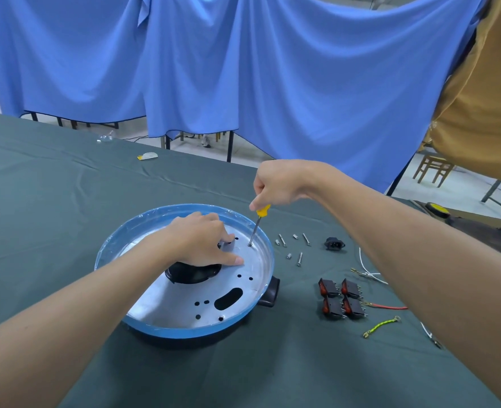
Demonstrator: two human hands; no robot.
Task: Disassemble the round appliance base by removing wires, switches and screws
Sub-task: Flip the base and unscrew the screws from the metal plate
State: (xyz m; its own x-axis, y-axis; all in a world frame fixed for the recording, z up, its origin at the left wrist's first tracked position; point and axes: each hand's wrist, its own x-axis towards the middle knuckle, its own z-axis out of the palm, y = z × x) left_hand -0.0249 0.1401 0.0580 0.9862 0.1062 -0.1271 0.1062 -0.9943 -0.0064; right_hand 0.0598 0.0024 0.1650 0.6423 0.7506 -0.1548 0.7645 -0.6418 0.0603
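The left hand (202, 240) lies on the round appliance base (184, 310), covering the far part of its black centre hub (190, 273) and most of a small grey part beside it. The thumb lies flat on the silver plate; I cannot tell whether the curled fingers pinch the grey part or only rest over it. The right hand (275, 184) is closed round a yellow-handled screwdriver (259, 222), hiding most of the handle. The shaft runs steeply down and slightly left, with its tip in a screw at the far right of the plate, just inside the blue rim.

The base sits mid-table on the green cloth (66, 201), open side up, with its black side handle (272, 291) pointing right.

To the right lie loose screws (293, 245), a black power socket (334, 243), four rocker switches (342, 298), and white (367, 269), red (387, 306) and yellow-green (381, 326) wires. The right forearm cuts off the red wire's right end.
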